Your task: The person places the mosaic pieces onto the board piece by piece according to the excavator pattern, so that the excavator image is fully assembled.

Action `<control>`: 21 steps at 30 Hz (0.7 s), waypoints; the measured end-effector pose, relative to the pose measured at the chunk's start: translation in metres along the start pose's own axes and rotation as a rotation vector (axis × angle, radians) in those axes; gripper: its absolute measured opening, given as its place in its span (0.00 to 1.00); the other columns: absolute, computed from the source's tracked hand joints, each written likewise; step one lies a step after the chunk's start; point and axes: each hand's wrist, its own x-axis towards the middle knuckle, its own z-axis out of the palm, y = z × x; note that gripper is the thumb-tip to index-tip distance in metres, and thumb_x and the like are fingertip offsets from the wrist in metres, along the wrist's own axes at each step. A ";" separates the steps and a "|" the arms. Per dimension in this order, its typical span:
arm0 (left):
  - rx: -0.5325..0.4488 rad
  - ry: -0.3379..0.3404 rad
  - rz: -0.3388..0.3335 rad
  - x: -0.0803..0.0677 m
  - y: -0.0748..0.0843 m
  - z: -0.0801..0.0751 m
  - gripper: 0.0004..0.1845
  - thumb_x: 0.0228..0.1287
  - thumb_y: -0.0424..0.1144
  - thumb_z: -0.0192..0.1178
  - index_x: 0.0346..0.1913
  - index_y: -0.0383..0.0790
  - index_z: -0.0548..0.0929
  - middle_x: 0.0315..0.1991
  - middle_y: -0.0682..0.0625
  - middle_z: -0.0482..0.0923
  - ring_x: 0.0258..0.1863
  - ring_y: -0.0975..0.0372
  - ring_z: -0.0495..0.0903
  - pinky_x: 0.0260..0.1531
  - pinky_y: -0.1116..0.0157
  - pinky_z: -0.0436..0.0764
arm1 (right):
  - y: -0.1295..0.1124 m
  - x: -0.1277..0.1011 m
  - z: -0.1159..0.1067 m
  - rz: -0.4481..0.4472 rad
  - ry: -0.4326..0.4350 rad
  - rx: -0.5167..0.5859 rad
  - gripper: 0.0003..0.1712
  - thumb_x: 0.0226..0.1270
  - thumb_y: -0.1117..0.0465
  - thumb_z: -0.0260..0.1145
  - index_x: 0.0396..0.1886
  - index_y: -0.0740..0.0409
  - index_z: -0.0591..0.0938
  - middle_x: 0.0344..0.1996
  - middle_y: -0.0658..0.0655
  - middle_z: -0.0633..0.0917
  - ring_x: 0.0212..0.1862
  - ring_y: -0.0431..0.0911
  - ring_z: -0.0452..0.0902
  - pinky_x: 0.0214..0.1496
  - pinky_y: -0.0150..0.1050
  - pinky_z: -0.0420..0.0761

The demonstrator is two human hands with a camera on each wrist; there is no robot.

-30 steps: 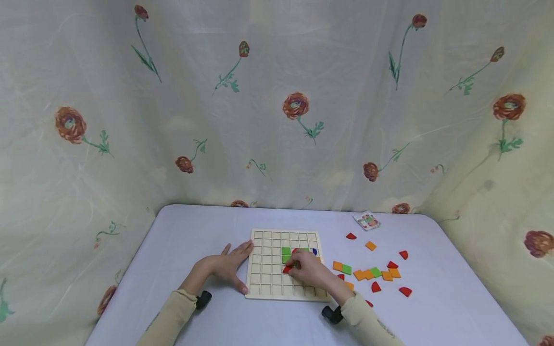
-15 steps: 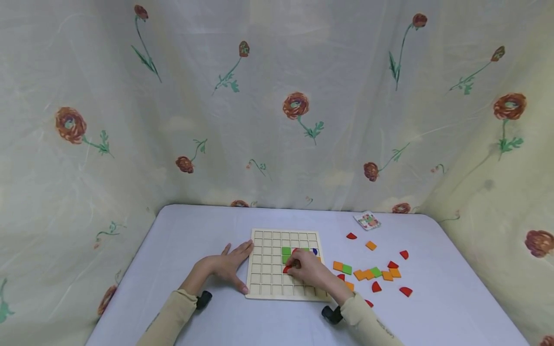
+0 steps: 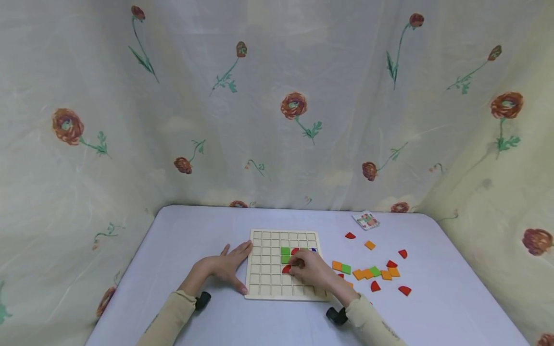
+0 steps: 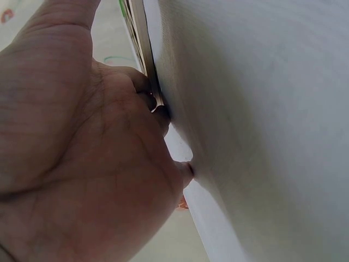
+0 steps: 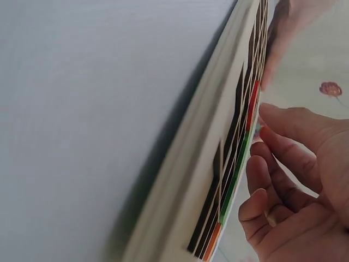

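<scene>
A pale wooden grid board [image 3: 265,278] lies on the table. My left hand [image 3: 227,265] rests beside it, fingers and thumb spread, touching its left edge. Over the board's right half is my right hand [image 3: 313,270], its fingers loosely curled. In the right wrist view, the thumb [image 5: 292,120] and index finger stand just above the board, with nothing visibly held. By these fingertips a red quarter-circle tile [image 3: 286,270] sits on the grid. Green square tiles [image 3: 285,251] and another red tile [image 3: 295,251] lie in cells behind it. The hand partly covers a blue tile [image 3: 313,250].
Right of the board, loose orange squares [image 3: 358,275], green squares [image 3: 374,271] and red quarter-circles [image 3: 404,290] are scattered. A small patterned card stack [image 3: 366,220] lies near the back edge. A flowered curtain [image 3: 259,62] surrounds the table.
My right hand has shifted slightly right, away from the red quarter-circle tile, which stays on the grid and shows more. The left hand has stayed in place.
</scene>
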 end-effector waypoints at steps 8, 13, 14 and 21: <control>-0.007 0.003 0.005 0.001 -0.001 0.001 0.70 0.40 0.67 0.72 0.77 0.40 0.39 0.79 0.46 0.33 0.78 0.54 0.35 0.73 0.43 0.35 | -0.004 0.003 0.001 -0.017 -0.046 0.015 0.07 0.64 0.60 0.68 0.41 0.52 0.86 0.34 0.45 0.80 0.35 0.40 0.71 0.35 0.30 0.75; -0.003 -0.004 0.010 -0.001 0.000 -0.001 0.70 0.41 0.67 0.71 0.77 0.40 0.39 0.79 0.47 0.33 0.78 0.55 0.35 0.73 0.43 0.35 | -0.008 0.008 0.003 -0.015 -0.062 0.025 0.07 0.64 0.61 0.68 0.41 0.54 0.86 0.34 0.46 0.79 0.35 0.40 0.70 0.35 0.29 0.74; 0.000 -0.006 0.010 -0.001 0.000 -0.001 0.70 0.41 0.67 0.71 0.77 0.40 0.39 0.79 0.47 0.33 0.78 0.55 0.35 0.73 0.43 0.36 | -0.008 0.008 0.004 -0.011 -0.062 0.024 0.07 0.63 0.60 0.68 0.41 0.53 0.86 0.34 0.47 0.79 0.35 0.41 0.70 0.35 0.29 0.73; 0.004 -0.005 0.004 -0.002 -0.001 -0.001 0.70 0.41 0.67 0.71 0.77 0.40 0.39 0.79 0.48 0.33 0.78 0.56 0.35 0.73 0.43 0.36 | -0.006 0.010 0.006 -0.013 -0.076 0.000 0.06 0.63 0.60 0.68 0.40 0.51 0.86 0.34 0.45 0.78 0.37 0.41 0.70 0.37 0.30 0.74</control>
